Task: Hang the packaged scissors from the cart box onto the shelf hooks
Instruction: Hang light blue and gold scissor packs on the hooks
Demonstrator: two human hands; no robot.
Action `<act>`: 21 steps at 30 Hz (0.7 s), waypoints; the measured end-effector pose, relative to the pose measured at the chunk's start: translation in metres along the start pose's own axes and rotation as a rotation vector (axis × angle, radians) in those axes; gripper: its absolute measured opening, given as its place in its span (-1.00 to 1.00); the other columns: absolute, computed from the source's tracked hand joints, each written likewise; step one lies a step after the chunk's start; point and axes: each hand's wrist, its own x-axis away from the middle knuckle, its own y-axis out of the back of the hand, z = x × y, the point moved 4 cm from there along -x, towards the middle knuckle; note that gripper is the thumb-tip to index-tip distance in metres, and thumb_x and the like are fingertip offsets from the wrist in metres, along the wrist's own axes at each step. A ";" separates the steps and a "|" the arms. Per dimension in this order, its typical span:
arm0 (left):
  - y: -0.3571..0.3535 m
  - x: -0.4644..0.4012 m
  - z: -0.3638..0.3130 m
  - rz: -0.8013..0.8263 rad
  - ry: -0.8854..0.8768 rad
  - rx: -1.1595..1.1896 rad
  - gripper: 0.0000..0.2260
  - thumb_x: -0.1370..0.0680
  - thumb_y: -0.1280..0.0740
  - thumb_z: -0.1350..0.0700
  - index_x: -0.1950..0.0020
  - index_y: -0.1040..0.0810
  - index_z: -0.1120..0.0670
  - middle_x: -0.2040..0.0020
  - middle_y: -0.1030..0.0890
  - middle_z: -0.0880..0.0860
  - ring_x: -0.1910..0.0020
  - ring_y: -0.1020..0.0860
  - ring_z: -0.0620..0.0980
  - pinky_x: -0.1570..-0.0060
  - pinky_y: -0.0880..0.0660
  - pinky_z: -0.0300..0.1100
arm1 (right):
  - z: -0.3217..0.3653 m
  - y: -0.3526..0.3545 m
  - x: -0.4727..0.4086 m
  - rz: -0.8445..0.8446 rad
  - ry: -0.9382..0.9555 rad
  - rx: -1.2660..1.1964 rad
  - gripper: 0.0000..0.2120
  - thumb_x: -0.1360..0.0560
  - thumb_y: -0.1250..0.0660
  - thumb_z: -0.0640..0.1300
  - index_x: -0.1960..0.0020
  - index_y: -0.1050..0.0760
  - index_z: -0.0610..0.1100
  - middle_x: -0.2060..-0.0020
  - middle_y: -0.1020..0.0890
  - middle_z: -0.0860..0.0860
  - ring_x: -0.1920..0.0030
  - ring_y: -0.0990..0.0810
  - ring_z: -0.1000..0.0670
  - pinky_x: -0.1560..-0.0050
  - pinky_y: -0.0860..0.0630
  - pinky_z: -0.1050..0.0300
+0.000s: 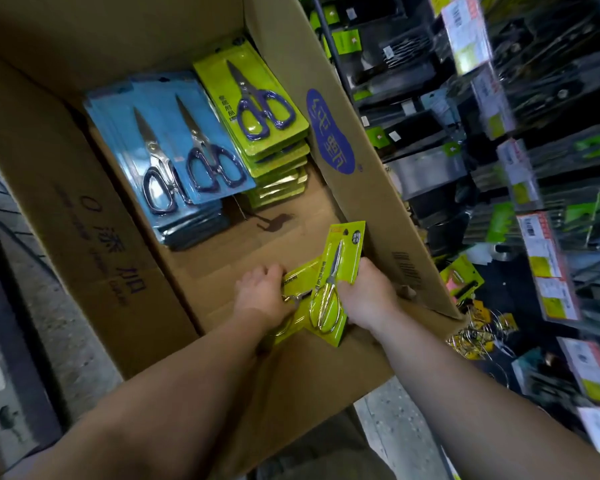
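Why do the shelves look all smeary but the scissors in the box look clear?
Head view: the shelves on the right are streaked with motion blur; the blue scissor packs and green packs in the box stay fairly sharp; straight edges bend from the wide-angle lens.

Box flap (94, 216) reads "添加"; box wall (357, 188) oval logo unreadable.

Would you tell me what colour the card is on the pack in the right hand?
Lime green, seen in the head view: the pack in the right hand.

Shop aisle, price-tagged shelves (548, 188), stock carton (343, 188)
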 end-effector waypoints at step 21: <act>0.074 0.070 0.010 -0.223 0.341 0.809 -0.56 -0.49 -0.48 0.03 -0.28 -0.44 0.12 -0.16 -0.58 0.07 -0.03 -0.53 0.03 -0.07 -0.46 -0.16 | 0.007 0.006 0.018 0.146 0.063 -0.468 -0.93 -0.57 -0.31 -0.14 -0.02 -0.56 -0.09 0.03 -0.67 -0.09 0.06 -0.63 -0.12 0.09 -0.50 0.10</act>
